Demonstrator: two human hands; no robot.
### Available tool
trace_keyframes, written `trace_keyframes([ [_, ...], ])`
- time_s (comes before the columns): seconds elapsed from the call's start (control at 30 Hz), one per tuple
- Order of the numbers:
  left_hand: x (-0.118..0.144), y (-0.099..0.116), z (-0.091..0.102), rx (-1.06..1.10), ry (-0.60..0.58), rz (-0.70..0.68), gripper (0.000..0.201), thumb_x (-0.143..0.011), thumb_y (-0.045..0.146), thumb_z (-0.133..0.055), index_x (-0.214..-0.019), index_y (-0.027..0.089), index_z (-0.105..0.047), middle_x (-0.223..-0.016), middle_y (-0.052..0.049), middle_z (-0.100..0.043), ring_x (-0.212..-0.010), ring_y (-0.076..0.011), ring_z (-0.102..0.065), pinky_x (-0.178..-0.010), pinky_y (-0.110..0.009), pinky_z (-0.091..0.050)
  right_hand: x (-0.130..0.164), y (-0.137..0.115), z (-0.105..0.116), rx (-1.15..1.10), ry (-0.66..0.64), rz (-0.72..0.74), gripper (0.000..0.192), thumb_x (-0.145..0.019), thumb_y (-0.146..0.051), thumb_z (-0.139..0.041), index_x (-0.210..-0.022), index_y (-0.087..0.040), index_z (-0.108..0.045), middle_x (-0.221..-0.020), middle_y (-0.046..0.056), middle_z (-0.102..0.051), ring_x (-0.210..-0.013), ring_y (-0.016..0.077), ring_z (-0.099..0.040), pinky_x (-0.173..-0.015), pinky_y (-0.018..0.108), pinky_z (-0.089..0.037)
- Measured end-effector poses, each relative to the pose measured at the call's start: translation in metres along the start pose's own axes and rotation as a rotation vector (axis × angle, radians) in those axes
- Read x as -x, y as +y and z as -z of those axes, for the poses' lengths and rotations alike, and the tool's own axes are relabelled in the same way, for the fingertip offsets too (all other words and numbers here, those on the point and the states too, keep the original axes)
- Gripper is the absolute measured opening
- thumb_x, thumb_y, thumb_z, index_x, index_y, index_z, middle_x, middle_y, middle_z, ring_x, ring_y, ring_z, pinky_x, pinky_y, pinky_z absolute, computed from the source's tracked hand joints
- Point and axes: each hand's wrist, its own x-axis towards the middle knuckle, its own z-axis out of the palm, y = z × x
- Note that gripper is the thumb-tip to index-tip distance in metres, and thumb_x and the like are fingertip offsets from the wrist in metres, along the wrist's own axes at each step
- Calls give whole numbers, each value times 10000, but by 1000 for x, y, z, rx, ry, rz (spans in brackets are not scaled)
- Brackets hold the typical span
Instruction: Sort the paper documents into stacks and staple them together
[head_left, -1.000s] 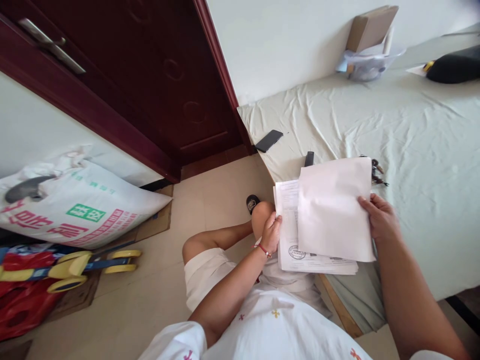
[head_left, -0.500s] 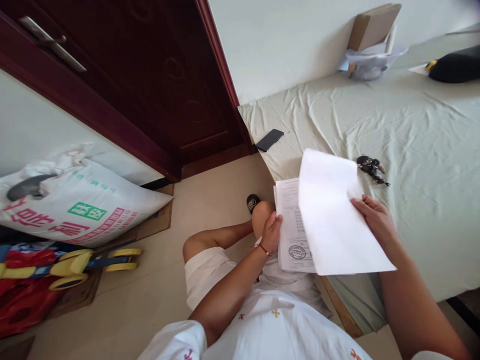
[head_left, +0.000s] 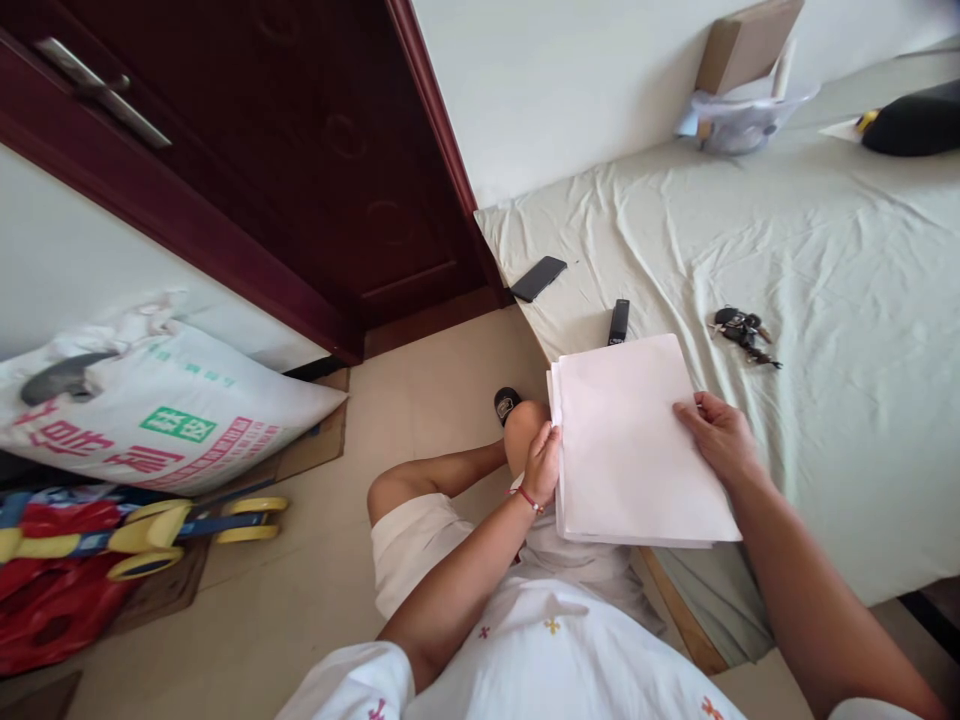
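On the near edge of the bed, a stack of papers is lying blank side up; the left hand is pinching its left edge, grip closed on it; the right hand is resting flat on top, fingers spread; beyond are lying a black remote, keys and a phone.

Bedsheet open beyond keys; remote, phone block far-left edge.
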Motion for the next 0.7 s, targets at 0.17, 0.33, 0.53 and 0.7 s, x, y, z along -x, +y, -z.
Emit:
trace_keyframes([
  [0.17,0,2,-1,-8,12,21,522,-908,523,-689,-1303,182,-678,-1472,-106,-620,-1494,-284,-437,-1281,-410,-265,-1,2,-5,-27,-17,14,336,-787,-524,-761,-854,-251,-576,-670,-14,-670,-504,155,-577,-436,258,-426],
  [0.33,1,2,-1,4,16,41,545,-903,530,-694,-1331,195,-658,-1506,-107,-589,-1507,-281,-418,-1284,-399,-264,-1,5,-5,-25,-47,31,352,-801,-546,-754,-855,-252,-569,-679,-15,-661,-515,152,-575,-443,257,-423],
  [0.53,4,7,-4,12,-39,0,514,-910,505,-687,-1309,180,-670,-1486,-110,-607,-1492,-274,-442,-1263,-395,-306,-5,14,-2,40,-45,84,319,-847,-545,-711,-876,-255,-581,-675,-20,-647,-505,149,-549,-439,262,-411],
  [0.7,6,8,-3,-32,-49,-39,470,-937,501,-641,-1264,168,-698,-1495,-101,-599,-1511,-287,-408,-1246,-376,-337,-5,15,-4,14,-58,71,327,-841,-544,-716,-877,-252,-573,-672,-25,-652,-505,144,-555,-440,252,-415],
])
